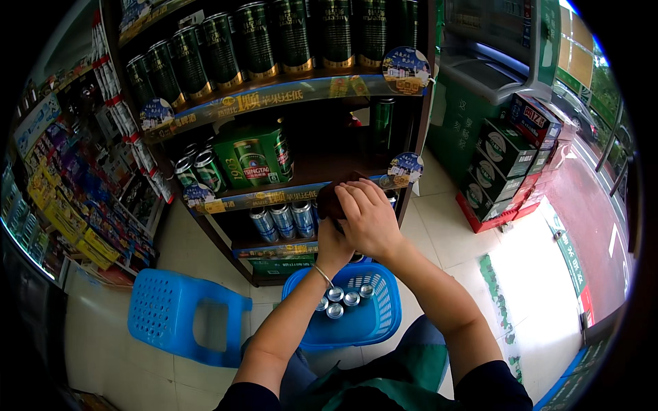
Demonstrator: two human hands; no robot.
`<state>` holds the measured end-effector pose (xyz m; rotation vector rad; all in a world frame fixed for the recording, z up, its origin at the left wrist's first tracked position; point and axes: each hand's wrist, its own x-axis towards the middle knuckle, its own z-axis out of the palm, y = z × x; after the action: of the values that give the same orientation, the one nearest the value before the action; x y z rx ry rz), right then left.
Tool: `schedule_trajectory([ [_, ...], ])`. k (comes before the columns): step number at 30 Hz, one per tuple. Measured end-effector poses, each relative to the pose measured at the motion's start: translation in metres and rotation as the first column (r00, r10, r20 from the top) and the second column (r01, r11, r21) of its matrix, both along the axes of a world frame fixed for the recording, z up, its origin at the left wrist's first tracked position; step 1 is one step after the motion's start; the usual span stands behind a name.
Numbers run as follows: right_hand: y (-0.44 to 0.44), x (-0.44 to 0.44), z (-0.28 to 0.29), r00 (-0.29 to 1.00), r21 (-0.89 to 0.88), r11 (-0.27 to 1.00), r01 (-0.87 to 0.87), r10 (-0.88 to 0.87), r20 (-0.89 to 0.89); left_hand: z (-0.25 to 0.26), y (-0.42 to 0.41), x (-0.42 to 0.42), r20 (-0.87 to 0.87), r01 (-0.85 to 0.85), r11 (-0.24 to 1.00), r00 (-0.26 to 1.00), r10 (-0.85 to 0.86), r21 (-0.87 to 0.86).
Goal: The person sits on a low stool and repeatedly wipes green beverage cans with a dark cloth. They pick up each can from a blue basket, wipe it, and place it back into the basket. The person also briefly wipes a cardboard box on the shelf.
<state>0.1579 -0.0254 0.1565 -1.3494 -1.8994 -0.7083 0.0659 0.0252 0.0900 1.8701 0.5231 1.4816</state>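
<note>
In front of the shelf, my right hand (367,218) is closed over a dark reddish-brown cloth (331,200). Just below and to its left, my left hand (333,244) is pressed close to the cloth and the right palm. Its fingers are largely hidden, and whatever the cloth may cover cannot be seen. Beneath my forearms, a blue plastic basket (354,329) sits on the floor. Inside it stand several cans with silver tops (335,294), grouped towards its left and middle.
The wooden shelf (329,159) holds green beer cans (257,41), a green Tsingtao carton (252,159), a lone green can (383,123) and blue-silver cans (281,222). A blue plastic stool (169,313) stands left of the basket. Stacked beer cartons (498,164) stand at right, by the doorway.
</note>
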Motion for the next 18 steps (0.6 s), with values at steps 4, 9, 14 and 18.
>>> schedule_trajectory([
  [4, 0.007, -0.005, -0.021, 0.939, -0.029, 0.998, -0.064, 0.050, -0.340, -0.030, -0.004, -0.016, -0.148, -0.065, 0.992, 0.988, 0.049, -0.106],
  [9, 0.027, 0.001, -0.067, -0.322, 0.336, 0.775, -0.535, 0.181, -0.929, -0.063, 0.008, -0.025, 0.187, 0.255, 0.804, 0.966, -0.181, -0.537],
  [14, -0.022, -0.032, -0.105, 0.724, -0.218, 0.786, -0.579, 0.371, -0.582, -0.052, 0.024, -0.061, 0.773, 0.809, 0.241, 0.585, -0.245, -0.536],
  [18, -0.040, -0.047, -0.079, 0.925, -0.499, 0.782, -0.373, 0.357, -0.132, -0.056, 0.030, -0.076, 0.919, 0.941, -0.207, 0.183, -0.349, -0.266],
])
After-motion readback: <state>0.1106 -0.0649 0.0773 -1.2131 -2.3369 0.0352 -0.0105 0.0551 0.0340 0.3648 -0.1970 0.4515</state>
